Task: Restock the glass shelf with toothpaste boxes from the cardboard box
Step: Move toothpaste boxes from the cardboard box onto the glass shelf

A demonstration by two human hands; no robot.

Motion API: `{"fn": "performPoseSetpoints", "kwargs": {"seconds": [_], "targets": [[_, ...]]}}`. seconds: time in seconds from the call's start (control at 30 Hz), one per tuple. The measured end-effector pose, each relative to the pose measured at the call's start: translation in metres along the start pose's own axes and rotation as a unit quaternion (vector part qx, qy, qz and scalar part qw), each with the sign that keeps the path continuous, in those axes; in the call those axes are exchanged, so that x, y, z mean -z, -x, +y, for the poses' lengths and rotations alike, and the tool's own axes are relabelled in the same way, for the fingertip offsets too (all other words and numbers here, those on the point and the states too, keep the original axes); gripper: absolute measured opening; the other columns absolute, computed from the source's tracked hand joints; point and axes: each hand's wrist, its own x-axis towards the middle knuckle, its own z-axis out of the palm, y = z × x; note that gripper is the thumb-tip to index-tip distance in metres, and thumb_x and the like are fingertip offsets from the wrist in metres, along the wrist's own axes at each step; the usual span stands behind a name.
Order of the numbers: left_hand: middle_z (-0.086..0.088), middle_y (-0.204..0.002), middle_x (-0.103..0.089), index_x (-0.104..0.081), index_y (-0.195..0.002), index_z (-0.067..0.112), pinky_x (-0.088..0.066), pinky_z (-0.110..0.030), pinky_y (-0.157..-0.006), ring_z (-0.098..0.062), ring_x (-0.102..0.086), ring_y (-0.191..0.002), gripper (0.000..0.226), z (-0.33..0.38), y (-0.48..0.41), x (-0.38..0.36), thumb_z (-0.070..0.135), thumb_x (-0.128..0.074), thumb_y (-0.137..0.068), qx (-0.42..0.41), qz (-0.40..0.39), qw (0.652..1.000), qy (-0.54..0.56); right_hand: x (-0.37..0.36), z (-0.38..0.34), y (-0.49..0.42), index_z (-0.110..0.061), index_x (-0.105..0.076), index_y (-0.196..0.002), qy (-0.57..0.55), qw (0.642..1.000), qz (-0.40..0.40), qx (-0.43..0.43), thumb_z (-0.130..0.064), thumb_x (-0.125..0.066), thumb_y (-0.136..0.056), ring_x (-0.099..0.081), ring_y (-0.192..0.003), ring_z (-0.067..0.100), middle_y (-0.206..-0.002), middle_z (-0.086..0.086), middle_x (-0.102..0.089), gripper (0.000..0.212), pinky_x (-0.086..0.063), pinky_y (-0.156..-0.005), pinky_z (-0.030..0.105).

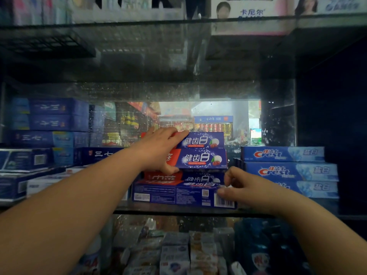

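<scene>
On the glass shelf (178,212), in the middle, stands a stack of blue and red toothpaste boxes (198,178). The left hand (158,149) grips the upper two boxes (204,158) at their left end, with the fingers curled over the top and the thumb under the lower one. The right hand (244,187) is at the right end of the bottom box (168,195). Its thumb touches this box and its fingers are curled, but I cannot tell if they pinch it. Crest boxes (288,171) are stacked just beside, on the right.
</scene>
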Motion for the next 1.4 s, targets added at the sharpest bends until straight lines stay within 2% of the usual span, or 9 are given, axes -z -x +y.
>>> {"fn": "performPoseSetpoints", "kwargs": {"seconds": [0.1,0.27,0.37,0.53,0.73,0.87,1.13,1.3,1.4], "targets": [[-0.001,-0.154,-0.019,0.006,-0.150,0.034,-0.020,-0.052,-0.115,-0.026,-0.024,-0.139,0.114,-0.002,-0.002,-0.001,0.074,-0.059,-0.066,-0.003,0.002,1.000,-0.002,-0.004,0.003,-0.002,-0.029,-0.045,-0.081,0.047,0.996,0.051,0.049,-0.036,-0.066,-0.087,-0.060,-0.088,0.005,-0.096,-0.011,-0.060,0.023,-0.050,-0.066,0.021],[0.001,-0.154,-0.025,0.002,-0.151,0.031,-0.022,-0.048,-0.114,-0.023,-0.029,-0.139,0.110,-0.007,-0.006,0.006,0.070,-0.061,-0.069,0.002,-0.012,1.000,0.017,-0.014,0.011,-0.010,-0.038,-0.045,-0.075,0.159,0.971,0.092,0.152,-0.025,-0.074,-0.080,-0.044,-0.098,-0.003,-0.107,-0.026,-0.033,0.032,-0.038,-0.079,0.007],[0.002,-0.153,-0.025,0.002,-0.150,0.034,-0.023,-0.047,-0.113,-0.023,-0.029,-0.137,0.107,-0.006,-0.006,0.007,0.073,-0.057,-0.070,-0.018,-0.015,1.000,-0.008,-0.012,0.008,-0.012,-0.036,-0.051,-0.077,0.104,0.984,0.089,0.114,-0.031,-0.071,-0.083,-0.048,-0.099,0.000,-0.104,-0.023,-0.040,0.022,-0.045,-0.082,0.014],[0.005,-0.159,-0.006,0.006,-0.147,0.045,-0.012,-0.054,-0.117,-0.024,-0.013,-0.145,0.105,-0.007,0.002,-0.001,0.080,-0.053,-0.068,-0.008,-0.034,0.999,0.018,-0.009,-0.002,-0.012,-0.031,-0.038,-0.086,0.005,0.984,0.178,0.021,-0.026,-0.074,-0.082,-0.049,-0.072,-0.003,-0.086,-0.016,-0.049,0.036,-0.035,-0.053,0.014],[0.009,-0.158,0.023,0.000,-0.144,0.055,0.018,-0.051,-0.114,-0.018,0.021,-0.145,0.075,-0.007,0.017,-0.008,0.078,-0.030,-0.079,0.020,-0.049,0.995,0.090,-0.020,-0.013,-0.019,-0.028,-0.038,-0.105,0.022,0.980,0.199,-0.014,-0.028,-0.080,-0.074,-0.056,-0.099,0.016,-0.113,-0.002,-0.048,0.052,-0.053,-0.086,0.035],[0.012,-0.153,0.034,-0.015,-0.149,0.040,0.019,-0.051,-0.114,-0.010,0.037,-0.138,0.095,0.004,0.036,-0.011,0.086,-0.015,-0.067,0.008,-0.019,0.996,0.091,-0.022,-0.008,-0.020,-0.028,-0.038,-0.107,0.008,0.977,0.210,-0.023,-0.034,-0.080,-0.074,-0.052,-0.101,0.015,-0.118,-0.002,-0.041,0.054,-0.050,-0.091,0.034],[0.011,-0.145,-0.021,-0.020,-0.149,0.032,-0.018,-0.038,-0.115,-0.012,-0.017,-0.134,0.091,0.015,0.049,-0.011,0.072,-0.053,-0.075,0.052,-0.033,0.987,0.151,-0.013,-0.008,-0.015,-0.024,-0.037,-0.115,-0.064,0.987,0.138,-0.053,-0.046,-0.073,-0.077,-0.054,-0.076,-0.001,-0.087,-0.019,-0.049,0.057,-0.042,-0.056,0.018],[0.012,-0.136,-0.032,-0.032,-0.144,0.033,-0.024,-0.032,-0.111,-0.011,-0.028,-0.129,0.082,0.014,0.044,-0.006,0.068,-0.059,-0.074,0.044,-0.028,0.980,0.192,-0.010,-0.010,-0.012,-0.028,-0.042,-0.122,-0.056,0.989,0.130,-0.042,-0.052,-0.061,-0.084,-0.057,-0.075,-0.001,-0.087,-0.021,-0.052,0.048,-0.044,-0.058,0.018],[0.013,-0.133,-0.033,-0.042,-0.139,0.030,-0.030,-0.022,-0.105,-0.008,-0.038,-0.125,0.080,0.019,0.047,-0.007,0.066,-0.063,-0.071,0.029,-0.087,0.964,0.251,-0.012,-0.012,-0.012,-0.028,-0.032,-0.141,-0.022,0.993,0.118,-0.016,-0.043,-0.065,-0.085,-0.052,-0.092,0.005,-0.092,-0.025,-0.045,0.067,-0.044,-0.079,0.023]]}}
